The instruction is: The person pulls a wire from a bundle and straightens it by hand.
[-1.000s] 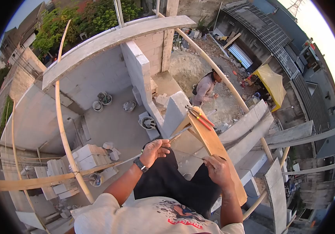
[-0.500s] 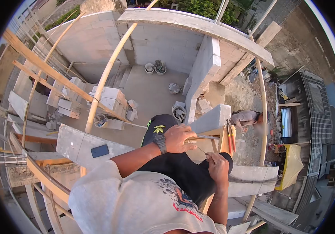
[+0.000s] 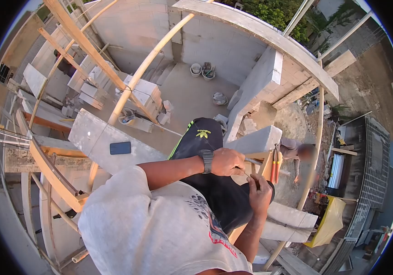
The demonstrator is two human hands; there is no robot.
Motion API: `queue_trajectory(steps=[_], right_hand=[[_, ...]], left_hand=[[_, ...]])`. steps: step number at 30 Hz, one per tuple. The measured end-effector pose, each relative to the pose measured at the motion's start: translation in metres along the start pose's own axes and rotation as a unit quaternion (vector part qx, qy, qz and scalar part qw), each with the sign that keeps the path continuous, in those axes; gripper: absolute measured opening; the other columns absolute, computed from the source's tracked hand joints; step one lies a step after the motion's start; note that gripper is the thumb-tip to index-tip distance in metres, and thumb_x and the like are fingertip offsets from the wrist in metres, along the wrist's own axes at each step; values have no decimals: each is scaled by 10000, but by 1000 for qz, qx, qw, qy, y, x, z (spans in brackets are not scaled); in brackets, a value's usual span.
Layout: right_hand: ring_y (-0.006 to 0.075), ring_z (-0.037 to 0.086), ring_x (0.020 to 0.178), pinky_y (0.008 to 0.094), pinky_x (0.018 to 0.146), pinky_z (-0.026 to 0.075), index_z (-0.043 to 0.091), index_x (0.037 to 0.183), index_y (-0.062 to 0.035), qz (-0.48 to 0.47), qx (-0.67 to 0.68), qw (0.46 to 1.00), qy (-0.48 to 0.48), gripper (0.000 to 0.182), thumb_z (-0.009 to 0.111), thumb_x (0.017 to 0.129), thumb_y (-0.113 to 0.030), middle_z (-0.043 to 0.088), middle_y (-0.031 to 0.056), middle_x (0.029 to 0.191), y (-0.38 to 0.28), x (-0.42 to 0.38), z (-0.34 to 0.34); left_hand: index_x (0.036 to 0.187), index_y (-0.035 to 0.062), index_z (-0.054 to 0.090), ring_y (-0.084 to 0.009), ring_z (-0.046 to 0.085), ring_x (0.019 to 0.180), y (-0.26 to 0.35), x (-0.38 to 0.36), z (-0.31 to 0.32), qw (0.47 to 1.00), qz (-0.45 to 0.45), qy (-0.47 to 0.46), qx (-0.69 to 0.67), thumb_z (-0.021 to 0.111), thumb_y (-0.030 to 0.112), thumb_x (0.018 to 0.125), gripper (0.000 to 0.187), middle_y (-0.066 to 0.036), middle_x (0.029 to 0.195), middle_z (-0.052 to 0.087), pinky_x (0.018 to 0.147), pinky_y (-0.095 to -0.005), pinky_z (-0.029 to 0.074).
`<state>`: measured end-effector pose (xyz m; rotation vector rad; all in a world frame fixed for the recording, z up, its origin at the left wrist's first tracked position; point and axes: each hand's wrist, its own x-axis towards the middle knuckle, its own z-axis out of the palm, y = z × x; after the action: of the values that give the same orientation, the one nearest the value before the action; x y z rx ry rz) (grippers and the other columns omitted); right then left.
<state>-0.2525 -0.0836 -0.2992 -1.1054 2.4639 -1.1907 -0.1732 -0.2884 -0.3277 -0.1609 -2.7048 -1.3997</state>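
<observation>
My left hand [image 3: 227,162], with a dark watch [image 3: 205,161] on its wrist, is closed around a thin wire above my lap. Close to its right, my right hand [image 3: 259,189] pinches the same thin wire [image 3: 248,175]. A grey rod [image 3: 253,161] extends past my left hand toward the wooden beam. Pliers with red and yellow handles [image 3: 275,169] stand at the beam, right of my hands. My black trousers [image 3: 201,137] are beneath my hands.
A phone [image 3: 120,148] lies on the grey plank [image 3: 96,133] at left. Bamboo poles [image 3: 153,59] and block walls [image 3: 256,89] surround me. Buckets [image 3: 208,73] stand on the floor below. Another person [image 3: 292,149] is below at right, beyond the pliers.
My view has shifted, so the surroundings sit differently in it. My two hands have come closer together, and my left hand has closed more. The person below has an arm reaching down.
</observation>
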Motion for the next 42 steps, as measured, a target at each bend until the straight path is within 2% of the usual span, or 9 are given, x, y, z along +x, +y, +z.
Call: queue_trajectory(steps=[5, 12, 18, 20, 26, 28, 35, 38, 42], right_hand=[[247, 650, 656, 329, 626, 503, 661, 888, 16, 33, 4, 999, 1, 65, 666, 859, -42, 665, 141, 790, 5, -8, 9], [261, 667, 679, 341, 639, 504, 647, 899, 9, 43, -27, 999, 3, 61, 618, 888, -43, 664, 135, 770, 10, -4, 37], [209, 664, 662, 326, 625, 496, 635, 889, 13, 123, 25, 992, 6, 78, 586, 902, -47, 666, 113, 741, 7, -1, 51], [117, 571, 581, 269, 540, 445, 637, 921, 11, 78, 11, 997, 13, 114, 572, 934, -82, 658, 71, 719, 8, -2, 54], [128, 592, 601, 273, 538, 451, 640, 939, 10, 74, 33, 997, -1, 116, 570, 935, -82, 665, 78, 750, 0, 1, 53], [154, 610, 594, 291, 550, 470, 642, 942, 8, 69, 37, 997, -3, 98, 577, 924, -63, 670, 94, 753, 3, 2, 58], [208, 662, 643, 312, 560, 506, 651, 961, 5, 33, 1, 999, -12, 96, 591, 918, -56, 678, 113, 775, 0, 7, 66], [149, 584, 593, 289, 545, 457, 644, 967, 8, -7, 11, 1000, 2, 130, 562, 946, -90, 665, 97, 780, 7, 7, 70], [145, 577, 585, 289, 545, 461, 647, 978, 8, 27, 23, 999, -5, 136, 565, 948, -97, 666, 99, 791, -1, 7, 65]], left_hand=[[878, 129, 722, -270, 633, 881, -7, -1, 11, 1000, -11, 0, 25, 667, 283, 858, 165, -46, 865, 624, 767, -411, 492], [844, 168, 748, -227, 562, 944, -10, -19, 26, 972, -3, 132, 192, 684, 211, 780, 100, -34, 914, 570, 757, -387, 472], [860, 171, 752, -231, 565, 946, -22, -26, 35, 958, -29, 148, 242, 685, 220, 780, 115, -49, 925, 571, 735, -385, 481], [844, 163, 746, -238, 569, 931, -24, -26, 35, 958, -30, 143, 245, 684, 229, 792, 105, -58, 925, 571, 724, -396, 490], [835, 129, 698, -279, 617, 924, -29, -27, 19, 989, -60, 76, 114, 656, 319, 851, 195, -78, 925, 617, 710, -449, 530], [885, 116, 719, -308, 656, 907, -22, -26, 5, 987, -105, 1, 120, 665, 318, 844, 214, -98, 912, 656, 743, -463, 527], [912, 121, 700, -341, 676, 853, -20, -32, -4, 979, -190, -23, 73, 628, 330, 886, 223, -96, 865, 707, 732, -457, 522], [964, 101, 712, -287, 693, 767, -25, -34, -9, 983, -182, -11, -23, 630, 290, 892, 218, -78, 826, 721, 693, -404, 529], [1005, 40, 708, -164, 659, 645, -35, -30, -17, 956, -185, -85, -213, 646, 242, 883, 244, -44, 828, 722, 634, -314, 520]])
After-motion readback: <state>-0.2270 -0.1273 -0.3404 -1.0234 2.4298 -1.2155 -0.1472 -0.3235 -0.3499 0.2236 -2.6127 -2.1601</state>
